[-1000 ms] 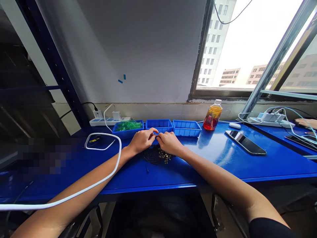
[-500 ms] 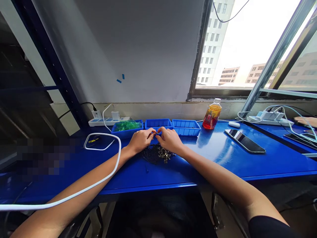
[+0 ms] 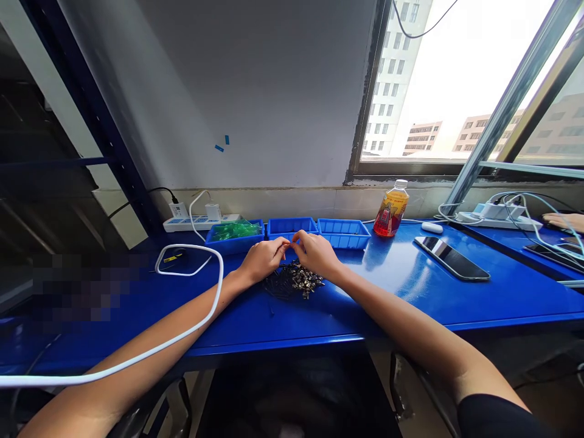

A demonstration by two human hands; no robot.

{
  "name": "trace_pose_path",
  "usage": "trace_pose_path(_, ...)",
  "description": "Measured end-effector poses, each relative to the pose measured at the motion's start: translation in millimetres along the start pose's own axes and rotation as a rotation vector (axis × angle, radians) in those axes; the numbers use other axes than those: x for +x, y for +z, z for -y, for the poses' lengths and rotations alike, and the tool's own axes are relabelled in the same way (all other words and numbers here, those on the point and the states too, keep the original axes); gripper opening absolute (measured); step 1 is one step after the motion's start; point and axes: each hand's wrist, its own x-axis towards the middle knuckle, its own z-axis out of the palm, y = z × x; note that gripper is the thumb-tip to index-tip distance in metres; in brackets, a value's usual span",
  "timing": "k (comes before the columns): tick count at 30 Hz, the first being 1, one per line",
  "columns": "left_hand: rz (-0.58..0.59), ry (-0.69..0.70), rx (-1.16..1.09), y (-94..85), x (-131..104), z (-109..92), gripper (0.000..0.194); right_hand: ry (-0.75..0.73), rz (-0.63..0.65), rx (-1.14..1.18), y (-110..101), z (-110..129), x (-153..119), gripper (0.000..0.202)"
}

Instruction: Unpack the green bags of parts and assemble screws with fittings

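My left hand [image 3: 264, 258] and my right hand [image 3: 316, 250] meet at the fingertips above the blue table [image 3: 237, 322]. Both are pinched closed; whatever sits between the fingers is too small and covered to name. Right beneath them lies a pile of small brass-coloured metal pieces [image 3: 306, 280]. Against its left side rests a heap of thin black screw-like pieces [image 3: 279, 285], and one stray dark piece [image 3: 272, 312] lies nearer the table's front edge. Just beyond my hands stand a middle blue bin [image 3: 292, 226] and a right blue bin [image 3: 345, 235].
A left blue bin [image 3: 235, 244] holds green plastic bags [image 3: 236, 230]. White power strips [image 3: 201, 222] lie along the wall. A drink bottle [image 3: 391, 210] and a phone [image 3: 451, 258] are on the right. A white looped cable [image 3: 219, 286] arches over my left forearm. Another person's hand [image 3: 563, 221] shows far right.
My fingertips have shifted slightly and pinch closer together. The small dark item seen between them earlier is now hidden. More of the brass-coloured pile shows beneath my hands.
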Motion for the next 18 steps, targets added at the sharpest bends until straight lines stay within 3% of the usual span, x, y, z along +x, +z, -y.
trace_pose_path(3, -0.008, 0.024, -0.015, 4.1, 0.5, 1.8, 0.030, 0.110, -0.087, -0.037, -13.8, -16.3, 7.3, 0.022)
trace_pose_path(6, 0.026, 0.119, -0.014, 8.6, 1.0, 3.7, 0.028, 0.349, -0.226, -0.113, -30.2, -44.0, 11.5, 0.024)
trace_pose_path(8, 0.061, 0.207, -0.012, 10.4, 1.0, 3.9, 0.028, 0.486, -0.246, -0.164, -38.9, -61.1, 11.2, 0.026)
trace_pose_path(11, 0.098, 0.317, 0.004, 11.4, 0.0, 2.5, 0.028, 0.533, -0.216, -0.197, -45.4, -71.9, 9.4, 0.028)
trace_pose_path(13, 0.105, 0.359, 0.013, 11.5, -1.0, 1.3, 0.028, 0.480, -0.173, -0.182, -45.8, -67.0, 8.6, 0.026)
trace_pose_path(15, 0.105, 0.378, 0.020, 11.5, -1.9, 0.5, 0.028, 0.332, -0.085, -0.150, -44.3, -55.7, 7.5, 0.023)
trace_pose_path(18, 0.102, 0.370, 0.036, 11.1, -2.2, 0.3, 0.026, 0.022, 0.178, -0.101, -41.9, -36.8, 4.3, 0.017)
